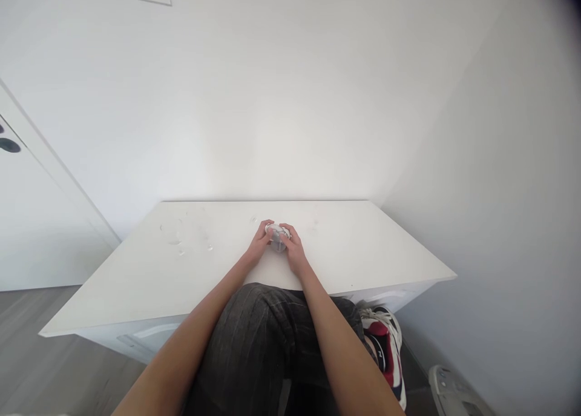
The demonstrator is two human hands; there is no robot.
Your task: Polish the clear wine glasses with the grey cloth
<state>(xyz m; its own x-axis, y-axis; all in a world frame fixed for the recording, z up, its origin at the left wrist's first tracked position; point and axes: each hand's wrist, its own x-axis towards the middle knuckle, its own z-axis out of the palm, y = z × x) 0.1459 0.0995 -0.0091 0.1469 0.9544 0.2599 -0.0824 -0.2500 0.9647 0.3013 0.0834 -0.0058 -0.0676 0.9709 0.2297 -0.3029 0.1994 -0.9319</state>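
Observation:
Both my hands meet over the middle of a white table top (181, 277). My left hand (259, 241) and my right hand (293, 249) are wrapped around a small whitish-grey object (277, 237), fingers curled over it from each side. The object is mostly covered and too small to name; it rests on or just above the table surface. My forearms reach in from the bottom of the view over my dark grey trousers.
White walls close in behind and to the right of the table. A white door or cabinet (31, 222) stands at the left. Faint smudges (175, 234) mark the table's left part. A red, white and black shoe (385, 343) and a grey device (447, 389) lie on the floor at right.

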